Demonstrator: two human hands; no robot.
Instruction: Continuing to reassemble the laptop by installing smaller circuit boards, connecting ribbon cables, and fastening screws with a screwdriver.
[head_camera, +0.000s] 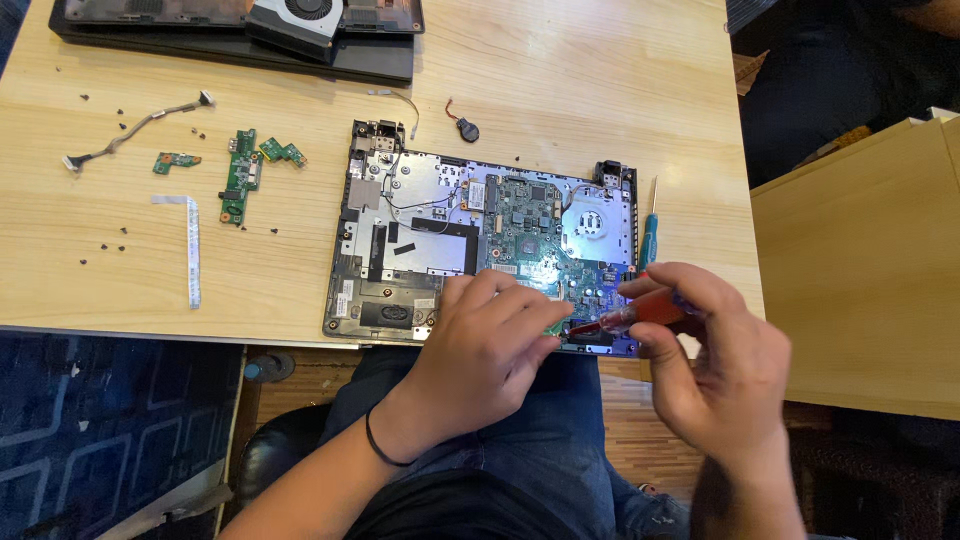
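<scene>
**Two hands at the near edge of an opened laptop base**

An opened laptop base (480, 250) lies on the wooden table (560, 80), near its front edge, with the green mainboard (530, 235) and a round fan (592, 222) uncovered. The left hand (490, 345) rests on the front edge of the base, its fingers bent down and pressed on the board; I cannot tell if they pinch something. The right hand (705, 360) has the fingers closed around a red-handled screwdriver (640, 315), and the tip points left to the front right corner of the base, just beside the left fingertips.

A second screwdriver with a blue handle (649, 235) lies on the table just beside the right edge of the base. Toward the left edge of the table lie small green circuit boards (240, 175), a white flat ribbon cable (190, 250), a thin wire cable (135, 125) and scattered dark screws (105, 247). A coin battery with wires (467, 127) lies behind the base. At the far left corner is another dark laptop shell (230, 40).
</scene>
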